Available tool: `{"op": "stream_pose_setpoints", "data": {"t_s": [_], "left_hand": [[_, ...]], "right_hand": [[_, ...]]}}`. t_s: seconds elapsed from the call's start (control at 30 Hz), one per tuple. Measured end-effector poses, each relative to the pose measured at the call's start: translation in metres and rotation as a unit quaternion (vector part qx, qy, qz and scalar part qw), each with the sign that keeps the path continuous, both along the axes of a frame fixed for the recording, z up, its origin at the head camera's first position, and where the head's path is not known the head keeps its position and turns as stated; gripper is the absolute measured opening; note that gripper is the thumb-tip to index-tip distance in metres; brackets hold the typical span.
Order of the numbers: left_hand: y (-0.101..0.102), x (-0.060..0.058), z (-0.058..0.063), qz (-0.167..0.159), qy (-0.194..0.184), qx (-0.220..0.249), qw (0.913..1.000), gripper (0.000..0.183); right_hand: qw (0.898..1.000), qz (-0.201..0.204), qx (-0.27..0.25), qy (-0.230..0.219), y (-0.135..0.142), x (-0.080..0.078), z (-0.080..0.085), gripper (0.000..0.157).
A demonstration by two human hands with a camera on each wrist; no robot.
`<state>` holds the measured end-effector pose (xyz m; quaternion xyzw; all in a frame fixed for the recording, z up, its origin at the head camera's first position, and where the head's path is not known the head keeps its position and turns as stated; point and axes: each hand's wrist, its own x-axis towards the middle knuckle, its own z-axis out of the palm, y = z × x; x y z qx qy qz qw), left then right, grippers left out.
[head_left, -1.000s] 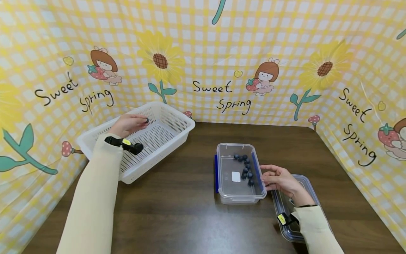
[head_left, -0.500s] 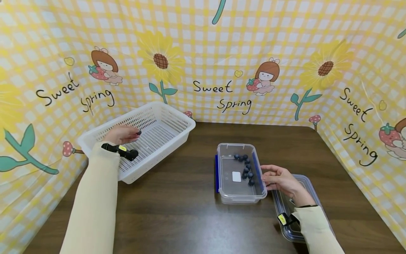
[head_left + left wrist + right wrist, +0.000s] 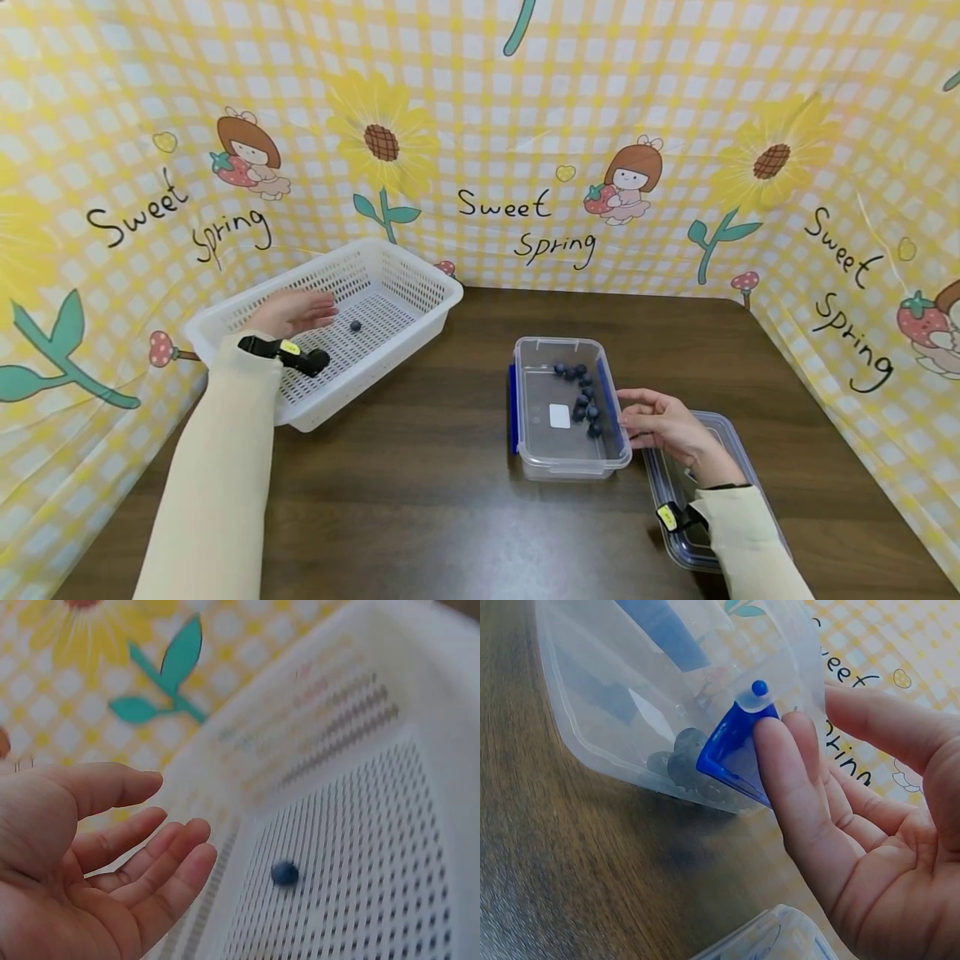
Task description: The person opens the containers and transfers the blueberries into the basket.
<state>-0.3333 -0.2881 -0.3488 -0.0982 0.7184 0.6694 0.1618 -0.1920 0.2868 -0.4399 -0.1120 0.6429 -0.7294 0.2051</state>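
My left hand [image 3: 294, 312] is over the white perforated basket [image 3: 365, 377], its fingers extended and holding nothing. A single blueberry [image 3: 356, 326] lies on the basket floor just beyond the fingertips; the left wrist view shows this blueberry [image 3: 285, 874] apart from the hand [image 3: 112, 862]. My right hand [image 3: 667, 429] touches the right side of a clear lidless container [image 3: 540, 463], with its fingers loosely extended. In the right wrist view a fingertip rests against the blue latch [image 3: 739, 750]. Several blueberries [image 3: 582, 400] lie inside along the container's right half.
A clear lidded container [image 3: 693, 546] lies under my right wrist, partly hidden by the sleeve. The brown table [image 3: 420, 500] holds everything. A yellow checked cloth [image 3: 480, 125] surrounds the back and sides, and the basket stands close to it.
My left hand lowered toward the near left inside the basket and let go of the blueberry, which now lies on the basket floor. The right hand has stayed at the container.
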Motion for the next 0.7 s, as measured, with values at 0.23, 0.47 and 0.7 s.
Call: {"op": "stream_pose_setpoints", "data": {"t_s": [0.23,0.47,0.7], "left_hand": [[0.043,-0.004,0.022,-0.027,0.043,0.007,0.9987,0.051],[0.090,-0.005,0.033,-0.062,0.055,0.009,0.9965,0.050],[0.146,-0.001,0.038,-0.095,0.050,0.051,0.9929,0.046]], "right_hand": [[1.000,-0.001,0.001,0.001,0.000,0.000,0.000,0.033],[1.000,0.000,0.002,0.001,-0.001,0.000,0.001,0.033],[1.000,0.005,-0.002,0.006,0.000,0.000,0.001,0.032]]}}
